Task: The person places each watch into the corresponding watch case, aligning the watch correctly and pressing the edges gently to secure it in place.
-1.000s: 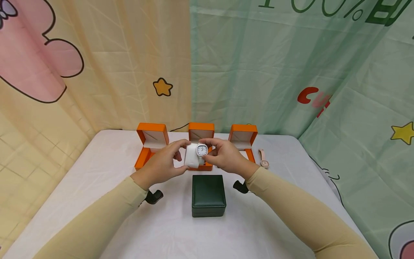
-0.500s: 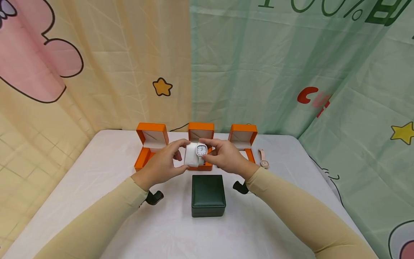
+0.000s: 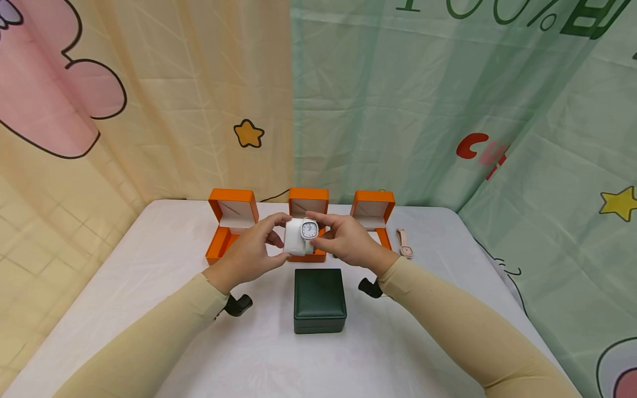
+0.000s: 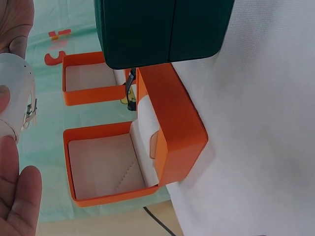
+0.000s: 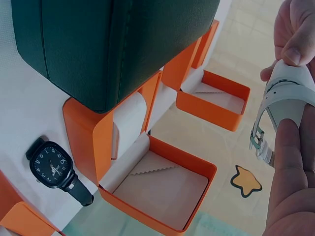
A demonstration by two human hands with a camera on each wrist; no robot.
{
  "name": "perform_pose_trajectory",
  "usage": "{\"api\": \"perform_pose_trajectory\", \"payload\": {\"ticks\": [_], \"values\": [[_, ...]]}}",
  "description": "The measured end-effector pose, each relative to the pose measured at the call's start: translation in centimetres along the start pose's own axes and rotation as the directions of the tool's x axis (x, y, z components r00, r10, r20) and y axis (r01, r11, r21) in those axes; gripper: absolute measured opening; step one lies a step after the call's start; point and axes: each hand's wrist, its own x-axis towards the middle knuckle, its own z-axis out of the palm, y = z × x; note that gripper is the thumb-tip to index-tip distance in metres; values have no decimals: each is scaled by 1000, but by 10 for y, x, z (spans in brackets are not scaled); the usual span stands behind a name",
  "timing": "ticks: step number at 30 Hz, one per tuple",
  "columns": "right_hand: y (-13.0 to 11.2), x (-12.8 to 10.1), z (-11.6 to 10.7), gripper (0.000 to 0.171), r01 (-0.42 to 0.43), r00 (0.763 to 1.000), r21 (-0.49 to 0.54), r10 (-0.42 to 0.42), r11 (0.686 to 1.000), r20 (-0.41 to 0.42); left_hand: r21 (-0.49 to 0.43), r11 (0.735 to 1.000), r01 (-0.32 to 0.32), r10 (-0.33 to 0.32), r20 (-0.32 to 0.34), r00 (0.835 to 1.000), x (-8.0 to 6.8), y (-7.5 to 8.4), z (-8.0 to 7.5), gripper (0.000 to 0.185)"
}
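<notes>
At centre frame, the left hand [image 3: 249, 251] cups the white cushion [image 3: 292, 241] from its left side, and the white watch [image 3: 309, 230] is wrapped around it, dial facing the camera. The right hand [image 3: 348, 240] pinches the watch from the right, equally near, above the middle orange box [image 3: 308, 205].

Three open orange boxes [image 3: 233, 221] line the back of the white surface [image 3: 149, 265], a green box [image 3: 319, 300] in front, a pink watch [image 3: 405, 244] to the right.
</notes>
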Motion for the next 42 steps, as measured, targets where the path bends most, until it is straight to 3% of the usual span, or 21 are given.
{"api": "perform_pose_trajectory", "payload": {"ticks": [14,42], "values": [[-1,0,1,68,18,1000,-2,-18,1000,17,-3,1000,2,-2,-33,999,-1,-1,2,74],[-2,-2,1,83,22,998,-64,-19,998,53,-158,987,36,-40,-21,999,0,-1,2,75]]}}
